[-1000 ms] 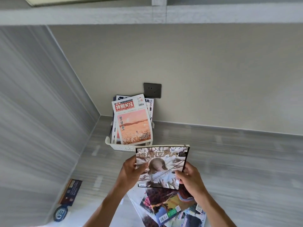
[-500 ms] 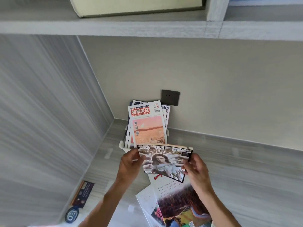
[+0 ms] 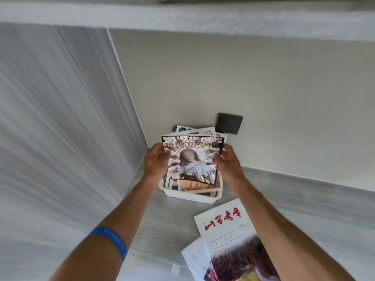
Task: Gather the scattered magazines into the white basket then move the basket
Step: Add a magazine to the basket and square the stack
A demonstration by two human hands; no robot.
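A white basket (image 3: 188,196) stands in the back left corner of the grey surface, with several magazines upright inside it. I hold a magazine (image 3: 192,159) with a pale figure on its cover, upright over the basket, its lower edge down among the others. My left hand (image 3: 156,159) grips its left edge and my right hand (image 3: 227,161) grips its right edge. More magazines lie loose in front: one with red brush lettering (image 3: 229,226) on top of a white one (image 3: 195,258).
A dark wall socket (image 3: 229,123) sits on the beige back wall just behind the basket. A grey side panel (image 3: 60,118) closes the left. A shelf (image 3: 182,15) runs overhead. A blue wristband (image 3: 113,239) is on my left forearm.
Both hands carried the magazine forward and up from above the loose pile to the basket, where it now stands in front of the orange-cover magazine. The camera view shifted forward.
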